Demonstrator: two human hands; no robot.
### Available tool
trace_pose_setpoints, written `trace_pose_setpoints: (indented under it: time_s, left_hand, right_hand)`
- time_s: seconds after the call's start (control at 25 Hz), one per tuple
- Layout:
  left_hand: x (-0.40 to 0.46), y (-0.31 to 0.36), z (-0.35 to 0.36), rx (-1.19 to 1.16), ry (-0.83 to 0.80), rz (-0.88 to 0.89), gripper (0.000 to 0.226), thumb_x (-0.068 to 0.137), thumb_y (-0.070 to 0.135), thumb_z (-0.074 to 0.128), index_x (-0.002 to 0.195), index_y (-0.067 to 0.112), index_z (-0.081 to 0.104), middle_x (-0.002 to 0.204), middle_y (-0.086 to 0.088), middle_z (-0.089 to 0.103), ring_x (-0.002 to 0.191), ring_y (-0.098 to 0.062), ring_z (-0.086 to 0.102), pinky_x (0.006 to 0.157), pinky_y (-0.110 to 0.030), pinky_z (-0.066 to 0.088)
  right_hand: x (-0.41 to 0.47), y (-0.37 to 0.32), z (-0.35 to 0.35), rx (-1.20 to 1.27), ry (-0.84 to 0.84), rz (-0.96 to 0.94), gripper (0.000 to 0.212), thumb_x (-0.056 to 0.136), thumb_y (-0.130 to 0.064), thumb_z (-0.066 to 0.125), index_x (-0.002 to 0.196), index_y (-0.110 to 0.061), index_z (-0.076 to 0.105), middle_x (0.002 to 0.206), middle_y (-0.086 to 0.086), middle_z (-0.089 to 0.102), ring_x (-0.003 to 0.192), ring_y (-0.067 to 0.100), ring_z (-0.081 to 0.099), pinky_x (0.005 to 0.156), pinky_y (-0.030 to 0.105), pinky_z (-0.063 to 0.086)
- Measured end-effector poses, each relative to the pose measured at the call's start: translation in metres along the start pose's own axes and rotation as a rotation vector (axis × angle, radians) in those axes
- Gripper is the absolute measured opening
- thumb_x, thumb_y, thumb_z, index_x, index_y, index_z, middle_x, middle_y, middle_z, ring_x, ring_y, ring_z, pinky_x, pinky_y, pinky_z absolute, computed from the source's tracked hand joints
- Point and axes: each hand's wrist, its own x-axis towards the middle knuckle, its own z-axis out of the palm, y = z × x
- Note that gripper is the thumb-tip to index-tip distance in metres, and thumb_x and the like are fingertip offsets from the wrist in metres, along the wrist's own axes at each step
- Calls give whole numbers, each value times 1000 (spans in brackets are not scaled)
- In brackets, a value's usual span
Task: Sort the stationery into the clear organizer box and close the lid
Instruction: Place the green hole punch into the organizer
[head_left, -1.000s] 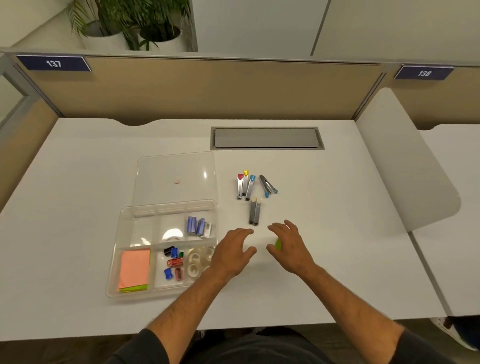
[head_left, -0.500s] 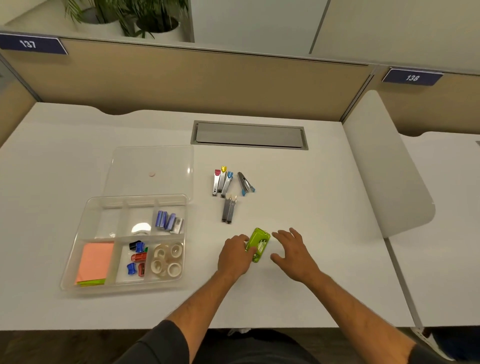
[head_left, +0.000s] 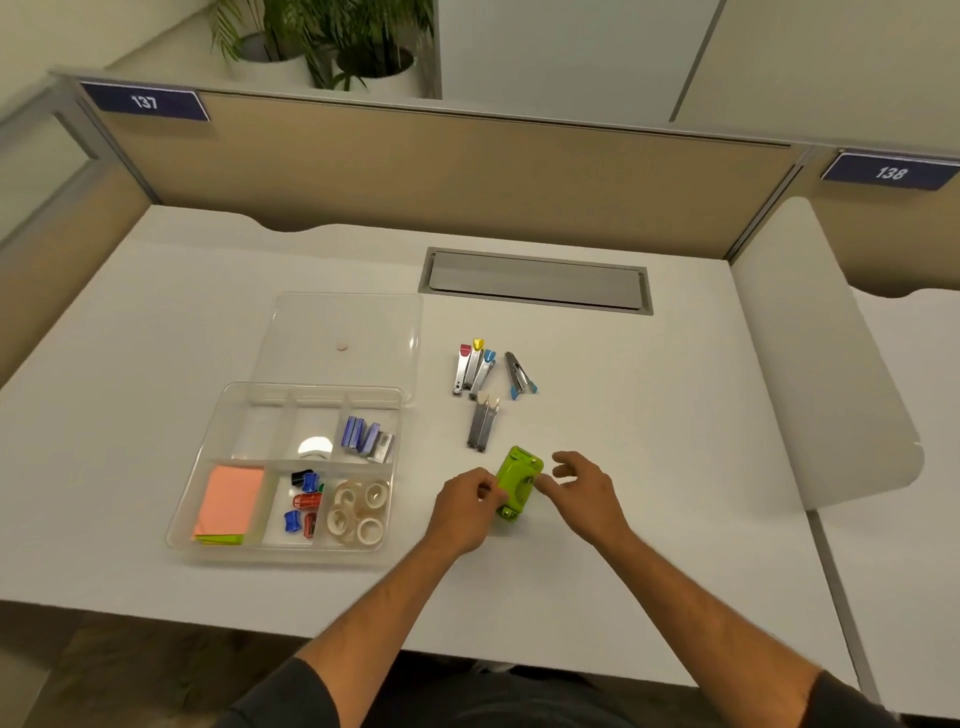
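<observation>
A small green case (head_left: 518, 483) lies on the white desk between my hands. My left hand (head_left: 465, 506) pinches its left edge. My right hand (head_left: 584, 493) touches its right side with loosely bent fingers. The clear organizer box (head_left: 228, 545) stands to the left, lid (head_left: 343, 343) lying open behind it. It holds orange sticky notes (head_left: 228, 496), coloured clips (head_left: 304, 501), tape rolls (head_left: 358, 512) and blue staple boxes (head_left: 366, 436). Beyond my hands lie three nail clippers (head_left: 472, 366), a staple remover (head_left: 519, 374) and two grey refill cases (head_left: 484, 423).
A grey cable hatch (head_left: 535, 280) is set into the desk at the back. A tan partition runs behind it, and a white rounded divider panel (head_left: 815, 364) stands at the right edge. The near desk edge runs just under my forearms.
The green case, at first hidden under my right hand, now lies in the open between both hands. My left hand came across to take its left edge. The camera view shifted.
</observation>
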Motion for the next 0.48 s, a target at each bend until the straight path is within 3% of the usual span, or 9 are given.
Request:
trace_pose_setpoints:
  time_s: [0.16, 0.32, 0.48]
  left_hand:
    - [-7, -1, -32, -65, 54, 67, 8, 87, 28, 71, 80, 25, 67, 80, 10, 69, 76, -2, 62, 60, -9, 39]
    - [-11, -5, -61, -93, 43, 116, 4, 84, 25, 74, 81, 23, 72, 75, 10, 70, 71, 1, 63, 61, -10, 41]
    - [-11, -18, -94, -53, 25, 131, 6, 84, 26, 74, 85, 20, 73, 78, 9, 70, 73, 0, 62, 64, -9, 43]
  right_hand:
    - [2, -33, 26, 123, -86, 86, 84, 68, -58, 75, 136, -18, 48, 117, 3, 64, 102, 18, 62, 88, 37, 54]
    - [-2, -66, 53, 230, -54, 86, 51, 66, -52, 77, 104, -22, 60, 95, -2, 69, 87, 16, 67, 80, 44, 58]
    - [-8, -99, 85, 227, -1, 60, 48, 65, -44, 79, 101, -21, 59, 95, -1, 68, 85, 14, 66, 78, 42, 59]
